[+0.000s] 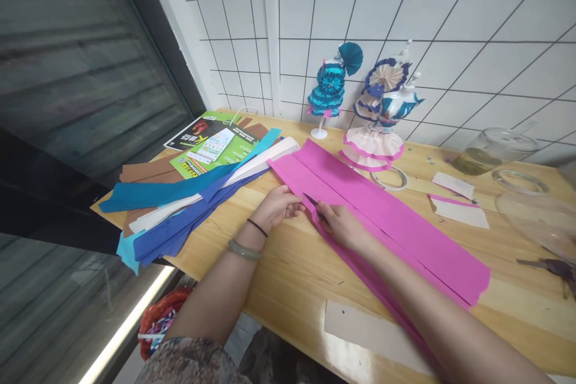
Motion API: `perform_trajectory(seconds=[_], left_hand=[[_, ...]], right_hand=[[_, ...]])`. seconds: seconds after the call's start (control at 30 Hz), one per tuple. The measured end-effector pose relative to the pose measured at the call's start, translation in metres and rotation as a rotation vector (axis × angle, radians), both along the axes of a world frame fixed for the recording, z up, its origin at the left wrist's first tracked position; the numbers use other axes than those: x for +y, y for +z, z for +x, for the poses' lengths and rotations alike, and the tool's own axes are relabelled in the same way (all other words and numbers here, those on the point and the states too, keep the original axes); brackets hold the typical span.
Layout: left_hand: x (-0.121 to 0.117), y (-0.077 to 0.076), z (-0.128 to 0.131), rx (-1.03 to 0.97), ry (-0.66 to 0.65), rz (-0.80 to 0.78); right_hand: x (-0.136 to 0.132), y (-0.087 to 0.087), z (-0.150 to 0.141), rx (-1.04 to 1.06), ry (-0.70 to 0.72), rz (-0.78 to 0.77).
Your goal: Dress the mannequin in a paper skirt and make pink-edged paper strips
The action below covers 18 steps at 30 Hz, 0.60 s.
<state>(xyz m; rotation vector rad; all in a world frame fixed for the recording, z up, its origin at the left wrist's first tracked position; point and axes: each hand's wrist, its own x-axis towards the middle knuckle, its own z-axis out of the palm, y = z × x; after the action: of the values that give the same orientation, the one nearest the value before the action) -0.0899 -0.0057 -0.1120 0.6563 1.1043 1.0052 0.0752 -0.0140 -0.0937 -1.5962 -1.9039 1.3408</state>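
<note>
A long pink crepe paper sheet [382, 210] lies across the wooden table [279, 264], split lengthwise into strips. My left hand [278, 207] rests on the near edge of the pink paper, its fingers curled and pinching that edge. My right hand [339, 225] lies on the paper just to the right, closed around small dark scissors [311, 200] whose blades point along the paper towards the left hand.
Blue, white and brown paper strips [189, 204] fan out at the left over green booklets [211, 150]. Two paper-dressed mannequin figures [330, 87] [382, 114] stand by the tiled wall. A tape ring [390, 179], paper scraps [459, 210], glass jars [490, 150] and a cardboard piece [369, 333] lie right.
</note>
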Motion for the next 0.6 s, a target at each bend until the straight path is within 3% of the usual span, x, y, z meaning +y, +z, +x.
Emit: perform_trajectory(seconds=[0.6], left_hand=[[-0.002,-0.001,0.0,-0.003,-0.007,0.022]], right_hand=[[0.011,-0.002,-0.009,-0.003,0.027,-0.009]])
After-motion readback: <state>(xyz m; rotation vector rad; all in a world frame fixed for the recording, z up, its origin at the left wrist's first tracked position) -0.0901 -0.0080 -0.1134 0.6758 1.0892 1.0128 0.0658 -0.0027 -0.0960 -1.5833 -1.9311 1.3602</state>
